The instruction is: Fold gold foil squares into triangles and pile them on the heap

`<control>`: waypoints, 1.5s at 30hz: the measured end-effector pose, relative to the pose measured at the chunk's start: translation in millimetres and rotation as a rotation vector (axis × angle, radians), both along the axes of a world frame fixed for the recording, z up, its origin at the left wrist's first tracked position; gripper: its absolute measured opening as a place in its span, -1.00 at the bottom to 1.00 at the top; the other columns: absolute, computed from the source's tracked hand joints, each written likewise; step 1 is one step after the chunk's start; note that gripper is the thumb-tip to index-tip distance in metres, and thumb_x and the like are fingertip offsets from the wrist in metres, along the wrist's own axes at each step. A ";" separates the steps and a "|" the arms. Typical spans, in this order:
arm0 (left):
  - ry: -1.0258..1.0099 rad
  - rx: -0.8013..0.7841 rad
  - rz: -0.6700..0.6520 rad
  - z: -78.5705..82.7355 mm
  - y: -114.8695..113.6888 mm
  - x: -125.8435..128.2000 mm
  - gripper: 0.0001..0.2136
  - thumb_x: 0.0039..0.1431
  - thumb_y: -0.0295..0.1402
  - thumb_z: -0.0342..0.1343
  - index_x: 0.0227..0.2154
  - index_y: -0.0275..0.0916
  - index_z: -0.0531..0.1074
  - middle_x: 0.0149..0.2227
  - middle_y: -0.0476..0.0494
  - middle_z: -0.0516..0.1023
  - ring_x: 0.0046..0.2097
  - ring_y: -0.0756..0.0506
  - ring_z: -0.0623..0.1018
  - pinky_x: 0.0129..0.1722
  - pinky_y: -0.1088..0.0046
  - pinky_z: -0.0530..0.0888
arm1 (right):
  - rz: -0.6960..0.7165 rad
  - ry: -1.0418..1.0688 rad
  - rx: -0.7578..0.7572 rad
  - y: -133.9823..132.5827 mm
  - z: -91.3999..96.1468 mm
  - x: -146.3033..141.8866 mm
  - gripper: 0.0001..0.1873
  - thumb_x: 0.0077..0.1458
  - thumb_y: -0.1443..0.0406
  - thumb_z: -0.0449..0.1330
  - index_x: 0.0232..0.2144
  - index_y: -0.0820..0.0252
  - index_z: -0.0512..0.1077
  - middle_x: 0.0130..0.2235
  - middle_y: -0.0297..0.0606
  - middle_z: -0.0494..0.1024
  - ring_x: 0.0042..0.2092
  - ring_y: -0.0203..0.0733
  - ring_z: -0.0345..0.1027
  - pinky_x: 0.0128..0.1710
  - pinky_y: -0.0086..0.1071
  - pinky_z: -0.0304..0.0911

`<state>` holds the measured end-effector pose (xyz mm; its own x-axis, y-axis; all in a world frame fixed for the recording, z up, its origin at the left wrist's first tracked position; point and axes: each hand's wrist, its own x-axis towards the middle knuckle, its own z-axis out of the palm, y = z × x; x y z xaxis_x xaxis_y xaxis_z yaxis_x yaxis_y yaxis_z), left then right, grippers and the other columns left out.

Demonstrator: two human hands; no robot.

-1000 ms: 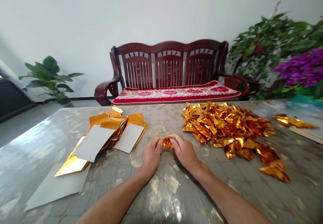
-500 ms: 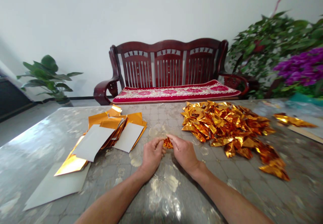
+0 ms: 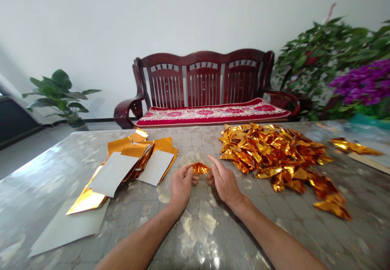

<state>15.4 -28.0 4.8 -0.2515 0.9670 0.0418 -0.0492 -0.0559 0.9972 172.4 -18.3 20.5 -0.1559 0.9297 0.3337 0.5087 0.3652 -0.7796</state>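
Between my two hands, just above the table's middle, is a small folded piece of gold foil paper (image 3: 201, 168), boat-shaped with a crinkled, shiny surface. My left hand (image 3: 182, 182) pinches its left end between thumb and fingers. At the right end, my right hand (image 3: 224, 180) holds the tip with its thumb and lower fingers, its index finger raised off the foil. To the right lies a large heap of folded gold foil pieces (image 3: 271, 148). On the left, flat sheets of gold foil paper (image 3: 126, 148) lie in loose stacks, some with their pale grey backs (image 3: 115, 171) up.
The table (image 3: 137, 221) has a glossy, clear patterned cover. A larger grey sheet (image 3: 70, 227) lies front left. Clear plastic (image 3: 324, 132) and a board (image 3: 370, 160) are at the right edge. Beyond stand a wooden bench (image 3: 201, 79), a potted plant (image 3: 61, 95) and purple flowers (image 3: 362, 83).
My hands have moved slightly apart, showing more of the foil piece, which now looks wider. My right index finger has lifted away from it. The heap and sheets are unmoved.
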 end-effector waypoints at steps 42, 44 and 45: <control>0.251 -0.091 -0.233 6.9 -2.1 -2.3 -0.72 0.12 -0.12 0.07 -0.39 -0.25 0.50 -0.50 -0.04 0.52 -0.51 0.03 0.45 -0.56 0.60 0.31 | -0.078 -0.161 0.432 -0.3 10.5 2.5 -0.81 0.24 0.34 0.08 -0.36 0.14 0.49 -0.33 -0.22 0.52 -0.22 -0.15 0.38 -0.16 -0.32 0.24; 0.189 -0.126 -0.251 6.6 -2.5 -1.6 -0.69 0.09 -0.08 0.10 -0.41 -0.27 0.48 -0.53 -0.03 0.50 -0.54 0.04 0.43 -0.57 0.60 0.31 | -0.062 -0.152 0.414 -0.4 10.6 2.3 -0.80 0.24 0.35 0.07 -0.36 0.14 0.48 -0.34 -0.23 0.51 -0.23 -0.16 0.38 -0.18 -0.33 0.25; 0.144 -0.154 -0.262 7.1 -2.7 -1.1 -0.68 0.06 -0.06 0.12 -0.43 -0.27 0.46 -0.55 -0.02 0.48 -0.56 0.06 0.41 -0.58 0.60 0.30 | -0.049 -0.132 0.401 -0.5 10.4 2.2 -0.80 0.24 0.35 0.07 -0.36 0.14 0.48 -0.33 -0.23 0.51 -0.23 -0.17 0.39 -0.19 -0.34 0.25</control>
